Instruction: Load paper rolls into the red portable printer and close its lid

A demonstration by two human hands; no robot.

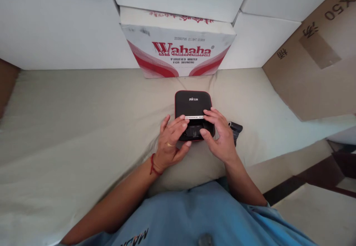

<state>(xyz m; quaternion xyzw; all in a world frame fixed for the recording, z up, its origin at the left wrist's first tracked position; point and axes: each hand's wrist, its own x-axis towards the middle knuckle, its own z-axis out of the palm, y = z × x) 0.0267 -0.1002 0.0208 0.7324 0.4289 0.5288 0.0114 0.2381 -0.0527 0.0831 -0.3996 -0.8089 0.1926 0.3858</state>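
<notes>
Blue shirt (178,216) is cropped; left hand (171,144) and right hand (221,136), apart, unclenched, partly cover a black device (192,107).

1 device (192,105) lies on the sheet (83,120), left hand (171,142) and right hand (222,136) at its sides; 1 small item (237,127), right; 1 Wahaha carton (180,55), behind.

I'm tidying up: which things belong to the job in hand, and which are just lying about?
In use: black device with red edge, at left hand and right hand; white strip across it.
Apparently lying about: Wahaha carton; brown carton; dark object beside right hand (use unclear).
</notes>
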